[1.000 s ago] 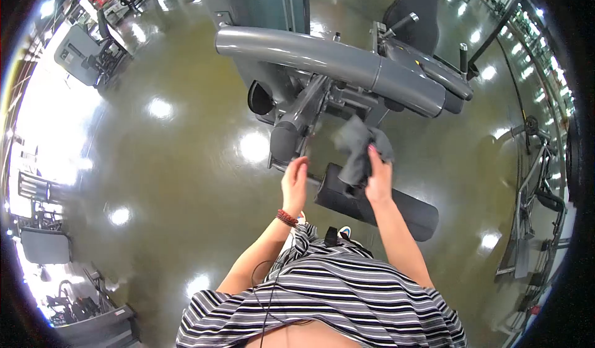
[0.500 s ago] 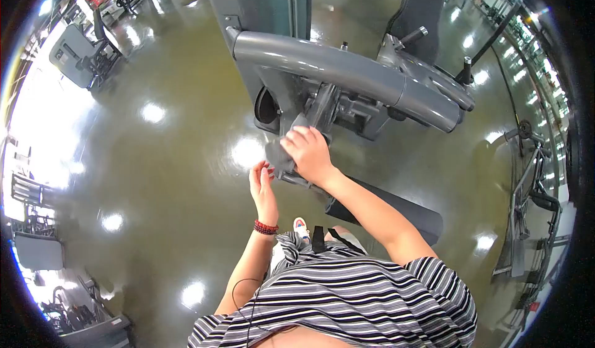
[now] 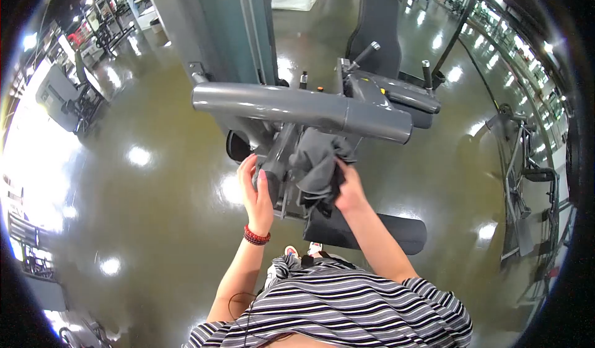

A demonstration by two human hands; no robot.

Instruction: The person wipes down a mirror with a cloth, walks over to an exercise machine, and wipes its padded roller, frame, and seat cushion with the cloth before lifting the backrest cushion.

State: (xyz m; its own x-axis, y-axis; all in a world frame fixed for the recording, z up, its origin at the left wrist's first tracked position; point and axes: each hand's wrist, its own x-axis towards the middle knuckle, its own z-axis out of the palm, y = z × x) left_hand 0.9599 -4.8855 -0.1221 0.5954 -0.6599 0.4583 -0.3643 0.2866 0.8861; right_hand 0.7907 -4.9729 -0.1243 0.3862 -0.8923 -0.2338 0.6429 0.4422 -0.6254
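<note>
My right hand point(image 3: 351, 188) is closed on a crumpled dark grey cloth point(image 3: 317, 162), which hangs bunched in front of the gym machine's frame. To its left, my left hand point(image 3: 255, 194) has its fingers stretched and the thumb apart, beside the grey end of the machine's lever arm point(image 3: 271, 177); whether it touches the arm, I cannot tell. A red bead bracelet point(image 3: 256, 235) circles my left wrist. Across the machine above both hands runs a thick grey tube point(image 3: 279, 103). Below the cloth lies a black padded roller point(image 3: 396, 233), partly covered by my right forearm.
Behind the tube stand the machine's upright housing point(image 3: 217, 32) and a seat with a black backrest point(image 3: 375, 32). Other gym machines are at the left point(image 3: 65, 97) and right point(image 3: 527, 174). The glossy floor point(image 3: 161, 211) reflects the lights.
My right hand has moved right and down from the lever arm's end, and the cloth now hangs bunched in it. My left hand is slightly higher, beside the arm. The view has shifted.
</note>
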